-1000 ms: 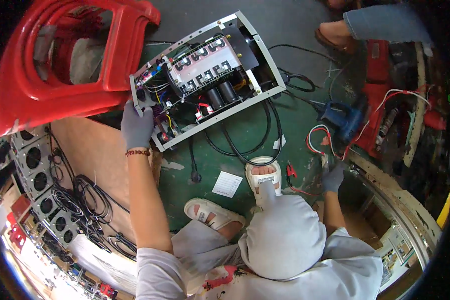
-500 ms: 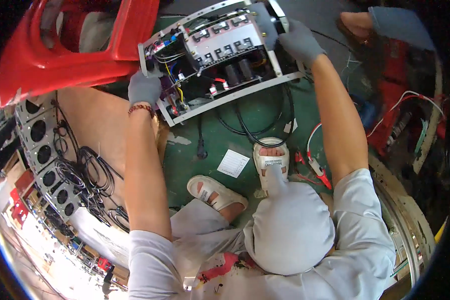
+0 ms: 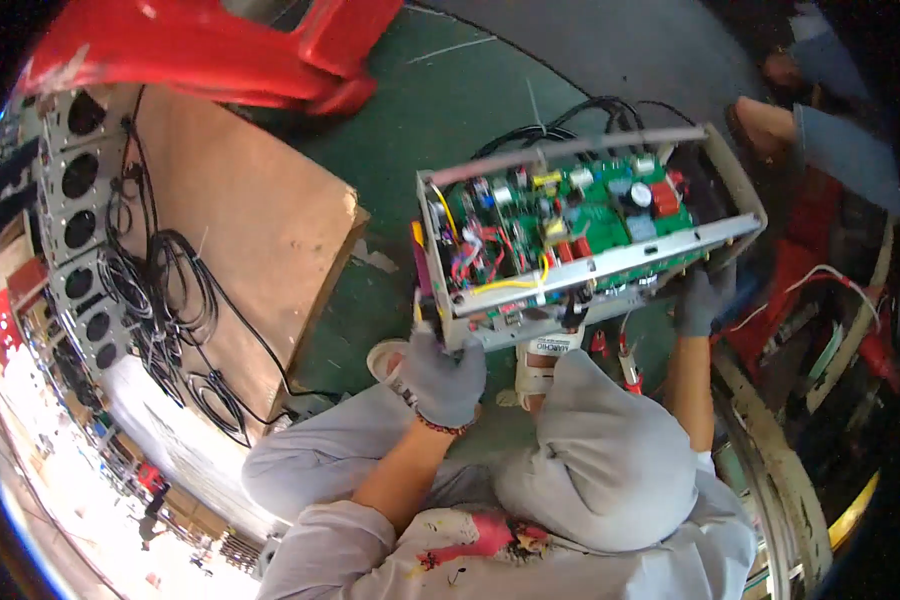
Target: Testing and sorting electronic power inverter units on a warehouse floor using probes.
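Note:
A grey metal chassis (image 3: 620,257) with its long sides tilted holds a green circuit board (image 3: 604,192) with red, black and silver components and coloured wires. My left hand (image 3: 440,375), in a grey glove, is closed on its near left corner. Under its right end, my right hand (image 3: 707,300) grips it, the fingertips partly hidden. Behind the chassis, black cables (image 3: 540,131) loop on the green floor. Below it, between my sandalled feet and the right side, lie red test clips (image 3: 631,372) on leads.
A red plastic stool (image 3: 190,50) stands upper left. A plywood board (image 3: 240,200) carries coiled black cables, beside grey panels with round openings (image 3: 81,175). Another person's sandalled foot (image 3: 765,128) is upper right. A dark red object (image 3: 810,230) and scuffed rails (image 3: 770,395) lie at right.
The chassis has been turned over, showing the circuit board, and brought lower right, nearer my body. My right hand left the leads to take hold of it; my left hand moved down and right with it.

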The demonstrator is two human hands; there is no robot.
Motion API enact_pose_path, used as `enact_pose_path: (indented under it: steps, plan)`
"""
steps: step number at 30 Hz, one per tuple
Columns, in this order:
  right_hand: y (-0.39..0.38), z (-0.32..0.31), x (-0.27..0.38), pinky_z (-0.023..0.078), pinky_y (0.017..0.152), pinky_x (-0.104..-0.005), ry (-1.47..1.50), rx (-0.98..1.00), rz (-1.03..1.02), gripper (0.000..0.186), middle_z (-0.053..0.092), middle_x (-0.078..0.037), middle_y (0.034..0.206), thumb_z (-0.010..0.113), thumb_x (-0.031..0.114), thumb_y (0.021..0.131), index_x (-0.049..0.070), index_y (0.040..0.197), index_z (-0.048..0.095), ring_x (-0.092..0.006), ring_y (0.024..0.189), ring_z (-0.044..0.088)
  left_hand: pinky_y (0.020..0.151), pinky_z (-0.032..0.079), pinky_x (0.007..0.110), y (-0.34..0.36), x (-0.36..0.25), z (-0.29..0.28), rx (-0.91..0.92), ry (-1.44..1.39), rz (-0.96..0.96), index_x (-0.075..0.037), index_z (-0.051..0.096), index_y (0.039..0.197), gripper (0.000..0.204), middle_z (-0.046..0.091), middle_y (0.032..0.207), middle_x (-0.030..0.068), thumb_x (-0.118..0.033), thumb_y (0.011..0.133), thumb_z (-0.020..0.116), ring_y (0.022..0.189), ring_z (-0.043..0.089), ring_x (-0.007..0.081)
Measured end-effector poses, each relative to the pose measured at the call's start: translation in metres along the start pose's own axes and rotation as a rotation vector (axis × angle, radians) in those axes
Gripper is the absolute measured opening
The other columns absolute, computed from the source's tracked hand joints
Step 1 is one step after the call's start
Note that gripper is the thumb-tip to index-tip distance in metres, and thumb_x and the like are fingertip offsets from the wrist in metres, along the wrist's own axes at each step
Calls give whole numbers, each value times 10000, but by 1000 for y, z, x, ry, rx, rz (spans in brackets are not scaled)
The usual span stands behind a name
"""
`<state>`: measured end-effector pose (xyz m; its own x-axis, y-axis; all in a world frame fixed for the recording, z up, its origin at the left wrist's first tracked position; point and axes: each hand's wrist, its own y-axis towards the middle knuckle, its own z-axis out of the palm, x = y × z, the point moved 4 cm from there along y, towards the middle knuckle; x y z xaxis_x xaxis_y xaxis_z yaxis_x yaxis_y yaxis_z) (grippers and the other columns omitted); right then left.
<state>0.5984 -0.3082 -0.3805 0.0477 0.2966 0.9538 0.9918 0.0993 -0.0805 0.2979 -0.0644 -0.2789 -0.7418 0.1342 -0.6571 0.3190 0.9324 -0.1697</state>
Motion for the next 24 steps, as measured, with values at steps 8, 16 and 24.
enact_pose_path:
  steps: [8, 16, 24]
  plan:
    - [-17, -27, -32, 458, 929, -344, -43, 132, 0, 572, 543, -98, 1208, 474, -82, 761, -9, 1328, 453, -197, 1059, 548, 748, 483, 333, -63, 66, 24, 92, -171, -119, 65, 501, 1123, 517, 616, 933, 155, -212, 751, 729, 831, 612, 264]
    - [-36, -49, -52, 486, 760, -283, -68, 46, 28, 314, 555, -19, 960, 588, 22, 836, 29, 1142, 517, -125, 875, 549, 1004, 390, 432, 136, -21, 18, 528, -292, 122, -35, 497, 1260, 612, 522, 1265, 151, -314, 761, 717, 1201, 487, 294]
    - [-45, -44, -46, 474, 802, -301, -253, 58, -34, 343, 604, -38, 985, 677, 109, 791, 11, 1101, 567, -142, 879, 575, 995, 426, 410, 194, -27, 202, 888, 852, 460, -60, 385, 1386, 849, 461, 1344, 202, -503, 739, 710, 1167, 524, 374]
